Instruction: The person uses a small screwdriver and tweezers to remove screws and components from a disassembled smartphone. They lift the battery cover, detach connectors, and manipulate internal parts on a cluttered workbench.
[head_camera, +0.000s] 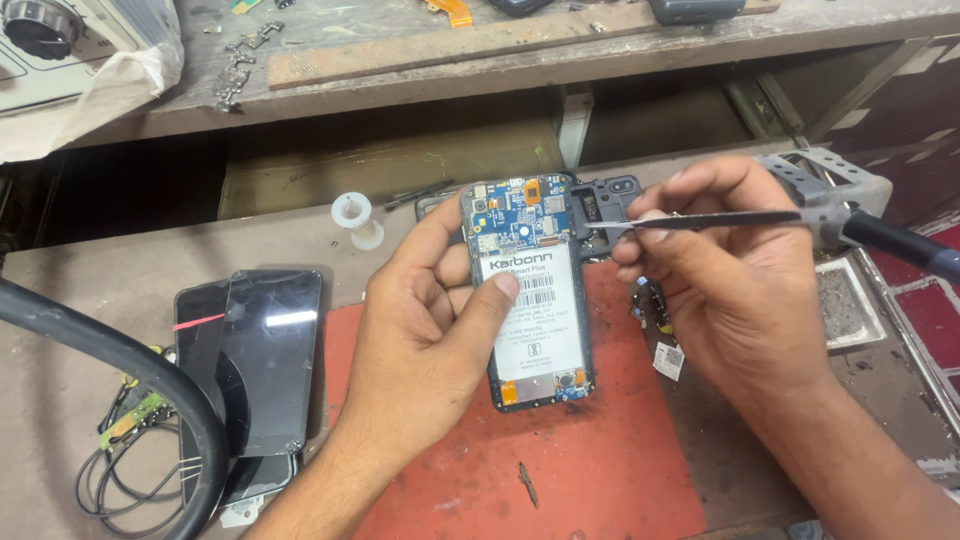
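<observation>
1. Centre of frame: the left hand (440, 330) holds an opened phone (530, 300), back cover off, blue circuit board at the top and a white-labelled battery below. The grip is closed around the phone's left edge, thumb pressed flat across the battery label. I judge this steadies the body and tilts the board toward the camera.
2. Right of centre: the right hand (730, 290) is pinched shut on a thin dark-shafted tool (720, 220) with a grey collar and dark handle running off to the right edge. The tip meets the phone's upper right corner, beside a black camera frame piece (605, 205) lying against that corner. Fingers sit close to the tip, probably for fine control.
3. The phone is lifted just above a red mat (600, 480) on the counter (90, 290).
4. Left of frame: two dark phone screens (260, 360) stacked, with loose wires and a thick black hose in front of them.
5. Upper centre-left: a small white spool (355, 218). Right: a grey tray (848, 305), partly hidden by the wrist.
</observation>
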